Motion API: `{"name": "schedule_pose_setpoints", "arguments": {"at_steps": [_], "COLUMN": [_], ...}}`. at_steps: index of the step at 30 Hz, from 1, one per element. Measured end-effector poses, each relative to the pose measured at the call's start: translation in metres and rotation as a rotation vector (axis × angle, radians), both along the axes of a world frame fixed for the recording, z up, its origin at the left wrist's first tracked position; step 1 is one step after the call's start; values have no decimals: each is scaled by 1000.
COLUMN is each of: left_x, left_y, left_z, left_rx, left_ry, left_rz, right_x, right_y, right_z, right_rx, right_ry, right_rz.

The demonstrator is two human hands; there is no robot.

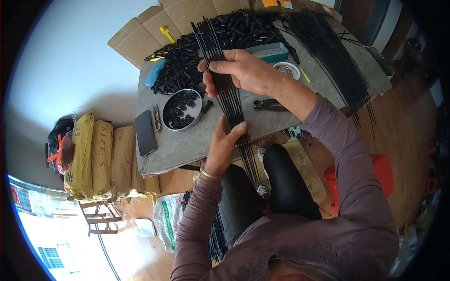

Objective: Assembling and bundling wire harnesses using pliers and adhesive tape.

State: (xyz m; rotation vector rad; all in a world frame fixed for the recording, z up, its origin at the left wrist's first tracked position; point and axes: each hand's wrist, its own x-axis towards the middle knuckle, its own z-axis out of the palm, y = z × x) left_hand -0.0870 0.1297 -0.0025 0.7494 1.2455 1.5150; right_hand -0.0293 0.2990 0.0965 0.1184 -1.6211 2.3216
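A bundle of long thin black rods (228, 96) slants across the front of the table, held by both hands. My left hand (225, 140) wraps its lower part, thumb across the rods. Higher up, my right hand (239, 70) grips the same bundle, thumb pressed on it from the front. Above my right hand the rod ends fan apart slightly; the lower ends hang past the table edge over my legs. Behind the bundle lies a wide heap of short black tubular pieces (178, 70). A round metal bowl (164, 110) with small black rings stands left of my left hand.
More black rods (328, 56) lie at the table's right, overhanging its edge. Pliers (269, 105), a small white dish (296, 70), a teal tray (276, 52) and a dark phone (146, 133) are on the table. Cardboard (136, 42) borders its back. A red stool (382, 175) stands at right.
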Motion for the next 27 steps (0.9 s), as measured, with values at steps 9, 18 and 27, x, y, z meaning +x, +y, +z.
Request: {"name": "schedule_pose_setpoints", "arguments": {"at_steps": [9,18,27], "left_x": [-29,-57,-12], "left_y": [-2,-21,-3], "left_z": [-15,63,93], "left_rx": [152,222,435], "left_ry": [1384,440,580], "left_rz": [-183,-39,191], "right_x": [29,40,48], "right_y": [-61,-50,-36], "right_z": [-17,-24,-27], "right_rx": [240,359,803], "right_ry": [41,88,84], "right_rz": [-40,-70,-116]}}
